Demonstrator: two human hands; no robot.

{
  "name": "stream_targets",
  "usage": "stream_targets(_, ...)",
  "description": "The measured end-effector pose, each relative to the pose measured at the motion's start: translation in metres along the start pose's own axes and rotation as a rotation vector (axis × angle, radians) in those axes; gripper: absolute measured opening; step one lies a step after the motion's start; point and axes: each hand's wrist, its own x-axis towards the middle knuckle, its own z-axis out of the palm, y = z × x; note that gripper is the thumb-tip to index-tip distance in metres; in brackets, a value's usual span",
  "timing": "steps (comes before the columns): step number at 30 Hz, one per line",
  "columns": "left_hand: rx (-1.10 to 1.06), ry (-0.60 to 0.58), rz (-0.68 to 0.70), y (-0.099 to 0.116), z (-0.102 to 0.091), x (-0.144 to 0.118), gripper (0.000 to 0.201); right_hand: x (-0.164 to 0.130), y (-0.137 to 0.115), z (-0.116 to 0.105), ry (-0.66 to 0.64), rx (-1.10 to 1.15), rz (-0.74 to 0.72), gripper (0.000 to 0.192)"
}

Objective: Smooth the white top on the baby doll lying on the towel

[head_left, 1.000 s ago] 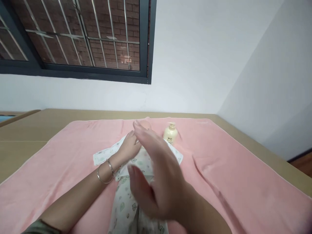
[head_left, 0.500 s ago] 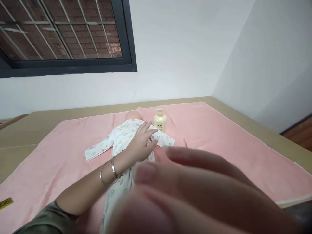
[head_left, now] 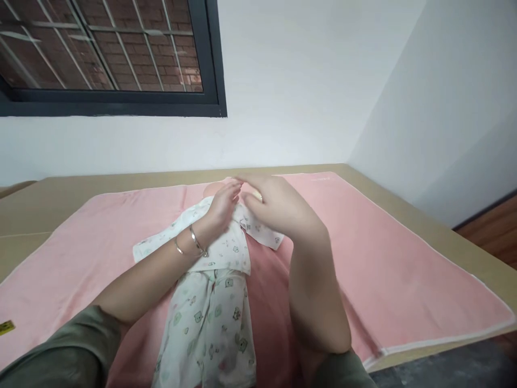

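Note:
A doll dressed in a white printed top [head_left: 232, 253] and matching printed trousers [head_left: 216, 318] lies on a pink blanket [head_left: 383, 258]. Its round head [head_left: 212, 188] shows at the far end, partly behind my hands. Over the doll's upper chest is my left hand [head_left: 224, 207], fingers stretched and nothing visible in them, two silver bangles on the wrist. My right hand [head_left: 277, 202] faces it, slightly blurred, thumb apart from the fingers, fingertips close to the left ones; whether they touch I cannot tell. Behind the right hand, only a sliver of the cream pump bottle [head_left: 258, 195] shows.
The blanket covers a tan surface [head_left: 81, 207] that meets a white wall [head_left: 283, 118]. A dark-framed barred window [head_left: 141, 110] is at upper left. A small yellow-and-black label [head_left: 7, 327] lies at the left edge.
My right hand has moved from close before the camera to beside my left hand, now covering most of the bottle. The left hand has turned, its fingers closer together.

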Motion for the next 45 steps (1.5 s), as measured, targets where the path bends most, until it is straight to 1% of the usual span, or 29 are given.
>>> stream_targets(2,-0.177,0.056,-0.135,0.009,0.002,0.015,0.033,0.017,0.021,0.014,0.061,-0.04,0.163,0.049)
stream_targets(4,-0.324,0.073,-0.273,0.018,0.002,0.027,0.046,0.03,0.036,0.027,0.096,-0.112,0.275,0.056)
stream_targets(6,-0.4,0.039,-0.346,0.023,0.001,0.034,0.058,0.038,0.044,0.037,0.067,-0.145,0.318,0.06)
stream_targets(8,-0.459,-0.02,-0.39,0.025,0.002,0.035,0.066,0.042,0.045,0.045,0.03,-0.159,0.337,0.06)
stream_targets(12,-0.537,-0.106,-0.426,0.028,0.011,0.028,0.067,0.047,0.047,0.059,0.024,-0.225,0.381,0.056)
stream_targets(16,-0.549,-0.097,-0.439,0.032,0.017,0.023,0.067,0.053,0.056,0.074,0.037,-0.342,0.432,0.057)
stream_targets(19,-0.558,-0.091,-0.463,0.036,0.014,0.02,0.065,0.055,0.059,0.079,0.008,-0.397,0.44,0.055)
stream_targets(22,-0.523,-0.075,-0.49,0.038,0.004,0.01,0.064,0.057,0.055,0.078,-0.01,-0.435,0.483,0.055)
stream_targets(25,-0.384,-0.053,-0.613,0.039,-0.011,-0.008,0.058,0.061,0.047,0.078,-0.019,-0.481,0.532,0.055)
stream_targets(27,-0.292,-0.077,-0.694,0.042,-0.022,-0.022,0.055,0.064,0.043,0.079,-0.006,-0.514,0.56,0.054)
stream_targets(28,-0.265,-0.093,-0.709,0.045,-0.027,-0.029,0.054,0.066,0.042,0.08,0.003,-0.527,0.572,0.052)
stream_targets(30,-0.254,-0.116,-0.689,0.053,-0.038,-0.04,0.055,0.071,0.042,0.081,0.009,-0.547,0.587,0.049)
stream_targets(32,-0.282,-0.125,-0.645,0.066,-0.048,-0.049,0.056,0.076,0.042,0.08,-0.005,-0.561,0.6,0.046)
stream_targets(37,-0.367,-0.101,-0.578,0.099,-0.069,-0.061,0.058,0.085,0.038,0.079,-0.031,-0.562,0.649,0.045)
stream_targets(41,-0.408,-0.065,-0.538,0.11,-0.081,-0.061,0.053,0.086,0.028,0.08,-0.02,-0.545,0.707,0.045)
stream_targets(43,-0.422,-0.046,-0.505,0.113,-0.086,-0.058,0.051,0.086,0.027,0.081,-0.013,-0.52,0.747,0.046)
stream_targets(45,-0.436,-0.021,-0.477,0.115,-0.089,-0.055,0.051,0.085,0.028,0.082,-0.018,-0.502,0.757,0.048)
